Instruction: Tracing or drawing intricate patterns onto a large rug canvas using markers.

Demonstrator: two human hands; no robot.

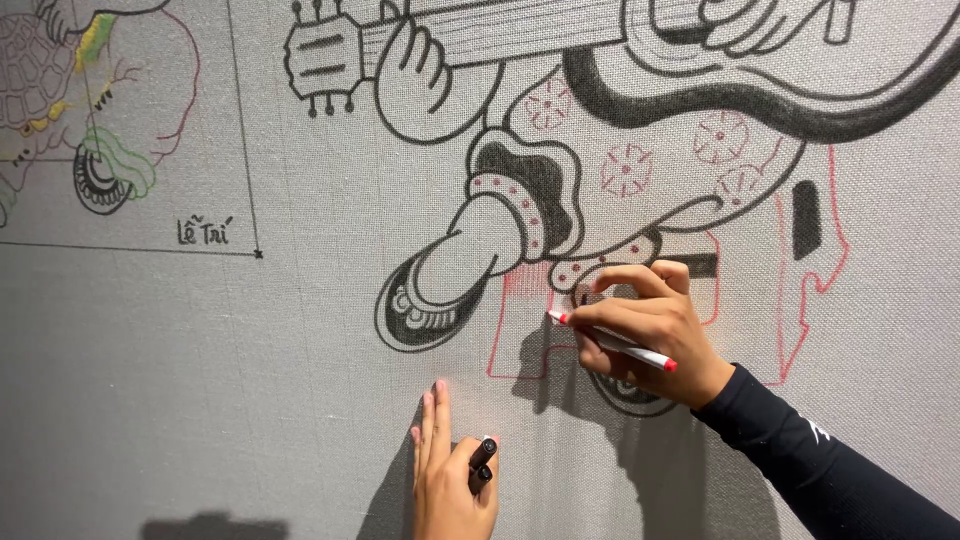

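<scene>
Right hand [650,325] fingers pinch a red-tipped marker [612,342], tip on the canvas [300,400] drawing. Left hand [450,480] flat on canvas, thumb clamping a black marker cap [482,462]. Marker looks light, stiff; grip mid-barrel.

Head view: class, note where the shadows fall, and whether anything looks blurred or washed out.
Head view: sharp throughout, the canvas weave is crisp; light comes from the upper right, so the right hand with its red marker and the left hand cast soft shadows down-left; no glare; bottom edge slightly dimmer.
</scene>
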